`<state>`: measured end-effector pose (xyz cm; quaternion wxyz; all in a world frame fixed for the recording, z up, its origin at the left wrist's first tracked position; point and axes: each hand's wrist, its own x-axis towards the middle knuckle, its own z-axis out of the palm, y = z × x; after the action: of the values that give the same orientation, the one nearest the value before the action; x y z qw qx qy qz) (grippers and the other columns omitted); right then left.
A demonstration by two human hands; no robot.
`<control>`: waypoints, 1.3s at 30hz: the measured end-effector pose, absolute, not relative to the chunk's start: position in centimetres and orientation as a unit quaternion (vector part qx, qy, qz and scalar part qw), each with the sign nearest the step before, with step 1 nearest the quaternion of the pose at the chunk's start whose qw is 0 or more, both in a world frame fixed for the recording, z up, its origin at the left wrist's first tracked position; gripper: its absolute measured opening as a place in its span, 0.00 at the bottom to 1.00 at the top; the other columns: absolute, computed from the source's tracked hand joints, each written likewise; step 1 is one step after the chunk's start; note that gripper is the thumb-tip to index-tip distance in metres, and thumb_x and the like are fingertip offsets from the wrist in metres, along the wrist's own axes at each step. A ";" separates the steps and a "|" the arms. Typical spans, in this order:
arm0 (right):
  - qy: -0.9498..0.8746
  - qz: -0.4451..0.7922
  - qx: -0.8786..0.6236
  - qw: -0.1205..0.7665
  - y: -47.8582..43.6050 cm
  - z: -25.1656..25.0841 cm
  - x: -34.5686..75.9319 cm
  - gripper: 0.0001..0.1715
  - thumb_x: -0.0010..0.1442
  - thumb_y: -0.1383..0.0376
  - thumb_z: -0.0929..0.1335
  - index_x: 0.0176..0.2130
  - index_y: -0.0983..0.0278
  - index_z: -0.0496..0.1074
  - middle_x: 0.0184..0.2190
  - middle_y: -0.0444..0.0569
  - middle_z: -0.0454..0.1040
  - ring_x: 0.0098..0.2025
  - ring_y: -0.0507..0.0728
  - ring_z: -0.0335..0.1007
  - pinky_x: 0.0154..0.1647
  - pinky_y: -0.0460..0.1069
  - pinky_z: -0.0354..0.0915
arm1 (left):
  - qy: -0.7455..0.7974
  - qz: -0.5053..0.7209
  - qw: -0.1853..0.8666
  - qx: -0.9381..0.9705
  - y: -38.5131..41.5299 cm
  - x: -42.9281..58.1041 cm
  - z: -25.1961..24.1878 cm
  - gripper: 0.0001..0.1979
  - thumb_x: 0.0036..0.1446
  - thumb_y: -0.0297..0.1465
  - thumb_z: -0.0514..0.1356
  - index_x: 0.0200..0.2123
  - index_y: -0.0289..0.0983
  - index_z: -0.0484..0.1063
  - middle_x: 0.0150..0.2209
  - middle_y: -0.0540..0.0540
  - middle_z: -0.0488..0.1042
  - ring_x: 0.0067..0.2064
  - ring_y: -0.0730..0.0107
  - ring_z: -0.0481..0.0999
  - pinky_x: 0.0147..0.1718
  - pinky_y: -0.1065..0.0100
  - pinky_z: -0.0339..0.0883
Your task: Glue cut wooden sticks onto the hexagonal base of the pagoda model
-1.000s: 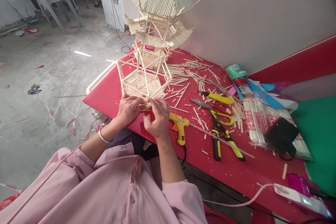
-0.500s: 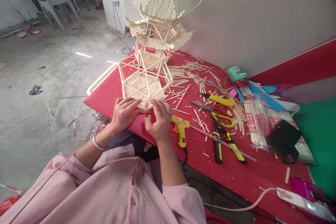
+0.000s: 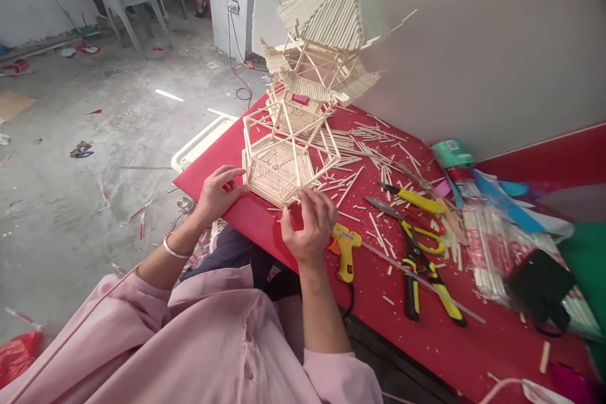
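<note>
A hexagonal frame of pale wooden sticks (image 3: 279,167), with a floor of close-laid sticks and an open upper ring, stands on the red table. My left hand (image 3: 220,194) pinches its left front corner between thumb and fingers. At the near right corner, my right hand (image 3: 312,224) has its thumb at the front and its fingertips along the side; the exact contact is partly hidden. Behind the frame rises a tiered stick pagoda (image 3: 331,19) with slatted roofs. A yellow hot glue gun (image 3: 348,249) lies just right of my right hand.
Loose sticks (image 3: 379,132) litter the table (image 3: 341,322). To the right lie a yellow cutter knife (image 3: 421,200), scissors (image 3: 421,233), yellow-black pliers (image 3: 426,284), bagged sticks (image 3: 487,252) and a black object (image 3: 540,284). A white tray (image 3: 189,154) juts out at the left.
My hands have moved apart: the left has gone to the frame's left corner, while the right stays by the near right corner. The frame looks slightly turned. The whole view has shifted.
</note>
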<state>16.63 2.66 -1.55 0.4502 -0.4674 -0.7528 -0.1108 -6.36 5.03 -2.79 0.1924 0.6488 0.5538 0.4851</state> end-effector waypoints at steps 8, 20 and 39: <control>-0.675 -0.202 -0.553 0.444 -2.4 -2.2 17.4 0.30 0.60 0.70 0.68 0.61 0.61 0.65 0.46 0.56 0.75 0.50 0.63 0.72 0.53 0.61 0.68 | 0.549 0.451 0.208 0.673 5.1 -6.6 -3.0 0.13 0.53 0.36 0.67 0.42 0.39 0.80 0.30 0.50 0.77 0.26 0.75 0.71 0.29 0.72 0.68; -0.577 -0.134 -0.726 0.349 -6.9 -3.5 24.0 0.19 0.61 0.65 0.66 0.52 0.66 0.73 0.45 0.59 0.76 0.48 0.64 0.73 0.50 0.60 0.70 | 0.566 0.440 0.191 0.670 3.7 -5.3 -2.3 0.13 0.55 0.37 0.65 0.42 0.37 0.81 0.26 0.51 0.76 0.23 0.76 0.68 0.28 0.72 0.66; -0.690 0.091 -0.712 0.094 5.1 1.4 30.5 0.07 0.59 0.63 0.72 0.40 0.59 0.77 0.39 0.49 0.77 0.42 0.57 0.72 0.42 0.50 0.63 | 0.432 0.526 0.110 0.724 0.8 -0.5 -0.4 0.04 0.60 0.28 0.62 0.35 0.36 0.78 0.36 0.43 0.78 0.30 0.74 0.74 0.27 0.72 0.68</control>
<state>30.48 5.12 1.38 0.0936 -0.7122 -0.6897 0.0908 -0.46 0.84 -0.43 0.1104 0.7240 0.4319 0.5264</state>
